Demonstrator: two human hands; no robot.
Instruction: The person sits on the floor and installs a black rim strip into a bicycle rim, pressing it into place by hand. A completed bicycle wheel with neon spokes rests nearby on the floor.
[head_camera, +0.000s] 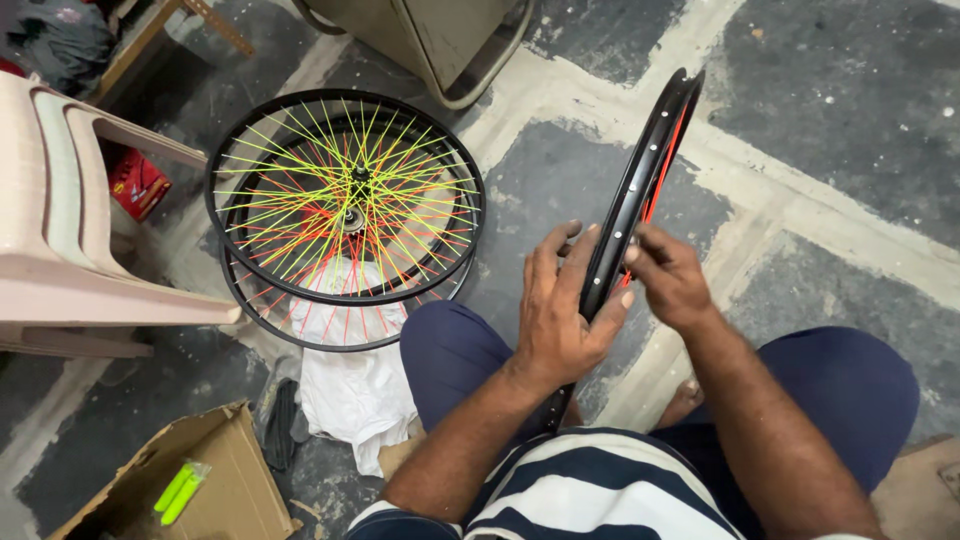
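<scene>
Black wheel rim (645, 175): stood on edge, seen almost end-on, running from between the knees up and away over the floor; red spokes showing inside its upper arc; small holes along the inner face. Lower end hidden behind the forearm and striped shirt.

Left hand (560, 310): closed around the rim from the left, palm against the outer band, fingers (572, 262) laid up along it, thumb hooked over to the right side. Clamped on the rim.

Right hand (668, 275): at the rim's right face, just across from the left hand, fingertips (633, 254) pinched at the rim's edge where a red spoke end meets it. Whether anything small is held in the pinch cannot be told. Hands close together, parted only by the rim's width.

Stacked finished wheels (345, 200): lying flat on the floor to the left, well apart from the hands; top one with black rim, yellow-green and red spokes, hub at centre; a second one partly under it, nearer the knee.

White cloth (350, 390): under the stack's near edge, beside the left knee.

Cardboard box (215, 480): lower left, open, holding green packets (180, 490).

Pale plastic chair (70, 220): left edge.

Metal cabinet base (450, 40): top centre.

Floor (850, 100): dark patches with pale bands.
</scene>
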